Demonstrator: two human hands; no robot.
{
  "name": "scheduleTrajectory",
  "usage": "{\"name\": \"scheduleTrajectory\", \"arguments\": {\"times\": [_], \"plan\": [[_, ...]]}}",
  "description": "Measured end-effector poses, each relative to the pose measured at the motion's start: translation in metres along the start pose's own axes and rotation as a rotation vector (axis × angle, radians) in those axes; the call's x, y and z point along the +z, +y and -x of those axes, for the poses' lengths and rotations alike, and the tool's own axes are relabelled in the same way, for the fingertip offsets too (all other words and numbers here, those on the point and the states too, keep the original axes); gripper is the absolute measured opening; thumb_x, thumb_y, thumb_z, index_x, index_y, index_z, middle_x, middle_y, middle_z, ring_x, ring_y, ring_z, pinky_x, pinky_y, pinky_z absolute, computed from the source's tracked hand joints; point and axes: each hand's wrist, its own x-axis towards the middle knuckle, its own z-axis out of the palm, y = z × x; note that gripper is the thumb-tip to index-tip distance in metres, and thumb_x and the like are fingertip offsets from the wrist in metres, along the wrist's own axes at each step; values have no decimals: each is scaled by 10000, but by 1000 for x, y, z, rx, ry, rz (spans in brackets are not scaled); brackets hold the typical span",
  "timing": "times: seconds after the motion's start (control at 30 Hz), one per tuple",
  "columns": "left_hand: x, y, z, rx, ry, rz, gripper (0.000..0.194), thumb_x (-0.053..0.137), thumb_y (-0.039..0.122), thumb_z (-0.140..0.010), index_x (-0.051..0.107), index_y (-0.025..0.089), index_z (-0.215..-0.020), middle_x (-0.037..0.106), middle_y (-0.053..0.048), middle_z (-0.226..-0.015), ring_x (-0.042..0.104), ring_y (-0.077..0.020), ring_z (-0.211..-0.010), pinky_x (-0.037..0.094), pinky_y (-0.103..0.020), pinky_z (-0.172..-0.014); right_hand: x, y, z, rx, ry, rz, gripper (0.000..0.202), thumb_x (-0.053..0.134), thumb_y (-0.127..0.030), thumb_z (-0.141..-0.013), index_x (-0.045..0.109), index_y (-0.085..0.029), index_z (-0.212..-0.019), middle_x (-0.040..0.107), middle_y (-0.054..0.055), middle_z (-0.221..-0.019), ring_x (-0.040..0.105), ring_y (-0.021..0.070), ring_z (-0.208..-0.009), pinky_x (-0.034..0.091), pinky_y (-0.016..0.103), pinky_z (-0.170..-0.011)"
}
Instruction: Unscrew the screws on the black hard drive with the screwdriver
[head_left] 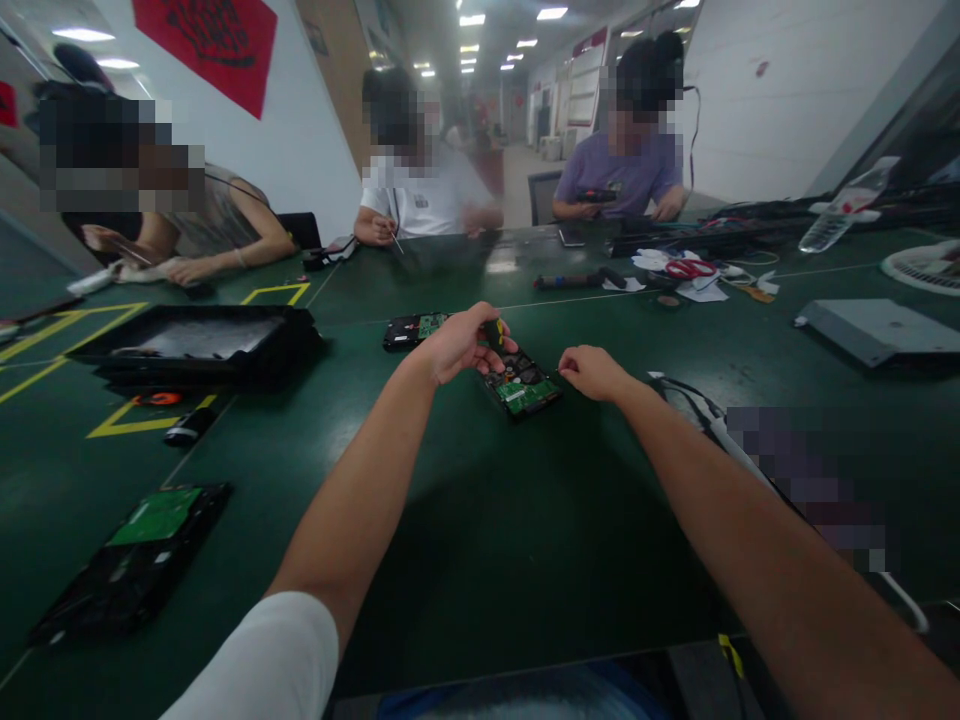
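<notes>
A hard drive (521,385) lies on the green table in front of me, its green circuit board facing up. My left hand (469,345) is over its far left part, fingers closed round a short black-and-yellow handle (495,335) that looks like a screwdriver's. The tip of that tool is hidden. Just off the drive's right edge, my right hand (596,373) is closed in a pinch; whatever is between the fingertips is too small to name. Behind my left wrist sits a second hard drive (412,330), partly covered by the hand.
Another hard drive (135,560) lies at the near left. Beyond it are a black tray (202,335) and a small black cylinder (190,427). Cables (697,400) run beside my right forearm. A grey metal box (885,330) is at right; red scissors (690,268) lie farther back. Several people sit opposite.
</notes>
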Motion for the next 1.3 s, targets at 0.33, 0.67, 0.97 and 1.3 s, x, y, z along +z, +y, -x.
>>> {"name": "scheduleTrajectory", "arguments": {"times": [0.33, 0.67, 0.97, 1.3], "plan": [[7, 5, 7, 55, 84, -114, 243, 557, 350, -871, 661, 146, -950, 696, -109, -920, 685, -161, -566, 447, -245, -458, 18, 5, 29, 132, 255, -228, 211, 568, -230, -970, 764, -219, -1049, 766, 40, -1070, 691, 207, -964, 511, 348, -901], [7, 5, 6, 69, 86, -89, 233, 594, 345, -856, 663, 136, -930, 724, -125, -917, 695, -171, -614, 496, -256, -521, 26, 0, 39, 11, 296, -117, 321, 539, -250, -992, 702, -172, -1257, 681, 119, -1178, 629, 245, -1072, 492, 381, -967], [7, 3, 5, 58, 17, -70, 271, 569, 373, -874, 687, 154, -982, 721, -106, -918, 647, -141, -559, 452, -245, -473, 28, -14, 34, -54, 204, 42, 405, 447, -317, -1042, 652, -223, -1379, 604, 142, -1259, 583, 280, -1105, 494, 404, -952], [0, 2, 1, 55, 95, -73, 288, 546, 376, -863, 703, 143, -922, 687, -100, -861, 606, -127, -513, 440, -248, -449, 27, -2, 35, 7, 266, -77, 363, 410, -186, -1017, 700, -179, -1235, 667, 123, -1220, 614, 251, -1099, 495, 394, -973]]}}
